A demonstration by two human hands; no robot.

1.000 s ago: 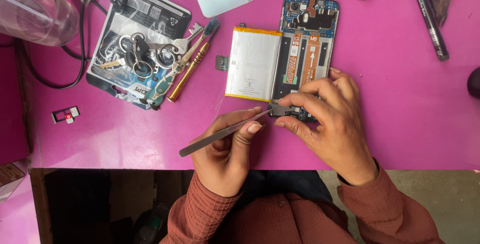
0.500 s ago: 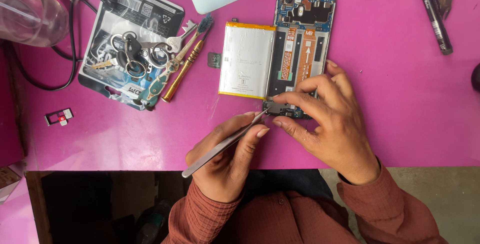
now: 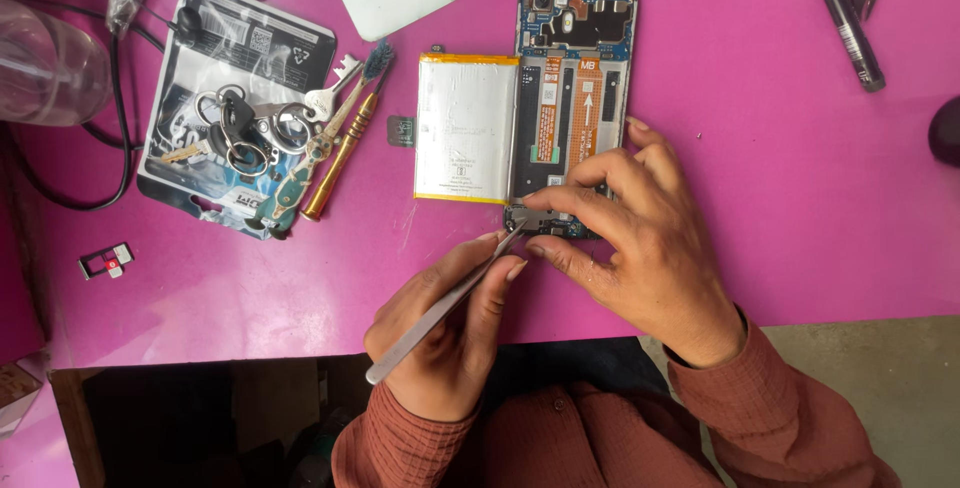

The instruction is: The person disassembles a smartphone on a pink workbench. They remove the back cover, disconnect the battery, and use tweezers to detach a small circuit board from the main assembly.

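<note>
The left hand pinches metal tweezers, tips at the lower edge of the opened phone on the pink table. The right hand presses that edge. A black-and-white printed pouch lies far left.
</note>
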